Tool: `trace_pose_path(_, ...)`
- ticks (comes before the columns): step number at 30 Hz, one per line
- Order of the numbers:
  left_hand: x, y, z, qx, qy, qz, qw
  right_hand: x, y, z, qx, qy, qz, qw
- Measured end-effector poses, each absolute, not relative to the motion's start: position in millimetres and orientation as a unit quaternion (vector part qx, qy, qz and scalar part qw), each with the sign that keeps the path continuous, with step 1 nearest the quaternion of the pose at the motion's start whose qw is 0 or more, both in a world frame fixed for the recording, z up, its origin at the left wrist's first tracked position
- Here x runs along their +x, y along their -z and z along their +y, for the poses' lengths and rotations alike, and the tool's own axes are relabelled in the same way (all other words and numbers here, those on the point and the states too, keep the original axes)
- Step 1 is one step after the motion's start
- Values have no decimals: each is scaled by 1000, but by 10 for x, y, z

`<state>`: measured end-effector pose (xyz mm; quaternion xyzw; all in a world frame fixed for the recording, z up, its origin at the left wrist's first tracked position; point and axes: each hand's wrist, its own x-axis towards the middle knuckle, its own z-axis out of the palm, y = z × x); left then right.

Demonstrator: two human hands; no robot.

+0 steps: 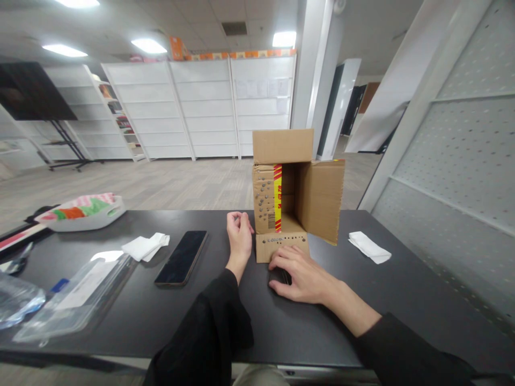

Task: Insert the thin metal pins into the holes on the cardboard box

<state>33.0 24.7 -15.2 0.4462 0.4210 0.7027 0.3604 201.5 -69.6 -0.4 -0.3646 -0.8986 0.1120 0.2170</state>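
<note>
A cardboard box (264, 198) stands on the dark table with its open side toward me. Its top flap is raised, the right flap swings out and the front flap (263, 254) hangs down. Several grey round spots and holes mark the left flap and the front flap; yellow and red tape runs beside the opening. My left hand (240, 236) is close by the box's left side, fingers curled in; its palm is mostly hidden. My right hand (300, 273) lies over the front flap's lower edge, fingers bent and thumb apart. The dark patch beneath it is unclear.
Left of my hands lie a black phone (182, 258), a folded tissue (146, 246) and a clear plastic case (80, 295). A white basket (92, 222) with coloured cloth stands farther back. Another tissue (369, 247) is at right, near a perforated panel (454, 161).
</note>
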Motion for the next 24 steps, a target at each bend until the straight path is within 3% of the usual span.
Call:
trace_pose_path(11,326,181,268,445,-706,417,361,1989,-7,-724,-368,-76,-908,184)
trace_pose_path(24,318,177,268,449,-702,424,355,1958,9,-723,-366,-37,-903,221)
